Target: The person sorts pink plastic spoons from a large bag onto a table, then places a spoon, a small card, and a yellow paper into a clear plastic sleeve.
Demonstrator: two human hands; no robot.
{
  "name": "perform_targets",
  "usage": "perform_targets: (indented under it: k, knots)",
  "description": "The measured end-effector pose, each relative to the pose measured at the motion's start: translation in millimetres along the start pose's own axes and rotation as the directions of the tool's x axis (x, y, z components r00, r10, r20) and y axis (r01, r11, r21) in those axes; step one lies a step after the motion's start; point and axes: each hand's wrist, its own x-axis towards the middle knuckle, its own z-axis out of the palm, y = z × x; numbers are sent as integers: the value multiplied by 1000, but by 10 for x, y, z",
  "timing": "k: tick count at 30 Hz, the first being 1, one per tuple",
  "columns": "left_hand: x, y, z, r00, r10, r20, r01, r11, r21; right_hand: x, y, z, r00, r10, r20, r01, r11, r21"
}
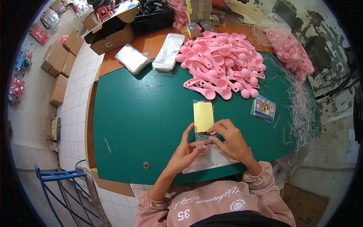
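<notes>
A clear plastic bag (204,137) lies in front of me, with a yellow card (203,117) inside it and a bit of pink showing at its far end. My left hand (185,154) has its thumb and fingers closed on the near end of this bag, the index finger stretched out along its left side. From the right, my right hand (231,140) bends over the same end, fingers curled at the plastic; the exact contact is slightly blurred. Under both hands lies a stack of clear bags (211,159) near the front edge.
A large heap of pink measuring spoons (223,60) covers the back of the green table (128,125). Picture cards (263,108) are stacked at right. Two packs of clear bags (168,52) lie at back left. Plastic strips are scattered about; an open carton (113,36) stands behind.
</notes>
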Motion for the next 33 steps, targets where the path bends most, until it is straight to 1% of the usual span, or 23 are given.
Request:
perform_targets:
  k: [1,2,3,4,5,9,11,13,16,17,18,19,21,22,24,25,26,27,28,29,30,32,33]
  knots:
    - [-11,-10,0,1000,-4,-2,4,1000,-2,-15,-27,-15,989,-113,98,116,993,-23]
    - [-18,-16,-2,1000,-8,-2,8,999,-50,-23,-56,1,980,-98,170,99,995,2]
    - [-21,-20,-3,1000,-11,-2,10,995,-97,-29,-65,37,980,-97,171,98,995,2]
    - [-21,-23,-3,1000,-11,-2,11,995,-98,-34,-66,77,976,-124,180,132,991,-32]
    - [-21,-25,-3,999,-46,-9,44,988,-149,-38,-69,102,970,-151,190,166,984,-66]
    - [-66,2,12,993,-109,-31,97,957,-274,-46,-96,122,970,-150,189,166,983,-73]
    - [-77,-19,30,995,-94,-33,79,944,-321,-57,-123,115,966,-175,188,194,977,-88]
    - [-77,-21,67,996,-77,-35,59,928,-367,-69,-184,81,969,-157,189,179,978,-107]
    - [-84,-3,122,994,-59,-89,25,940,-341,-83,-233,73,973,-134,186,166,971,-169]
    - [-81,-16,123,996,-10,-85,-15,956,-292,-90,-237,72,975,-125,182,163,963,-214]
    - [-79,-25,128,996,38,-79,-56,969,-242,-94,-231,72,976,-124,181,162,963,-215]
    - [-86,-12,149,996,38,-79,-56,969,-241,-97,-219,74,974,-120,190,156,970,-189]
    - [-108,30,200,987,154,-36,-155,987,-39,-97,-215,69,973,-115,199,149,975,-163]
    - [-115,17,193,987,154,-36,-155,987,-39,-95,-220,62,970,-98,223,136,978,-161]
    - [-129,-16,168,981,192,23,-194,970,145,-87,-215,47,966,-80,246,122,980,-159]
    - [-127,-15,182,981,191,24,-193,970,146,-83,-206,35,955,-91,281,136,980,-146]
    - [-125,-15,210,975,220,-24,-213,964,162,-84,-202,32,943,-102,318,150,980,-130]
    - [-124,-12,223,966,249,-72,-233,956,179,-85,-204,39,942,-103,318,151,980,-129]
    - [-109,-10,197,966,250,-74,-233,956,180,-86,-207,53,939,-148,310,208,963,-169]
    - [-80,-9,149,975,196,-102,-181,973,143,-90,-208,69,933,-193,304,263,942,-208]
    - [-59,-1,115,981,143,-130,-130,986,104,-98,-207,88,932,-196,306,266,942,-206]
    - [-55,38,100,982,134,-130,-124,988,87,-119,-198,125,915,-296,275,360,906,-221]
    - [-51,48,101,984,125,-124,-117,991,71,-121,-184,125,915,-295,275,359,907,-221]
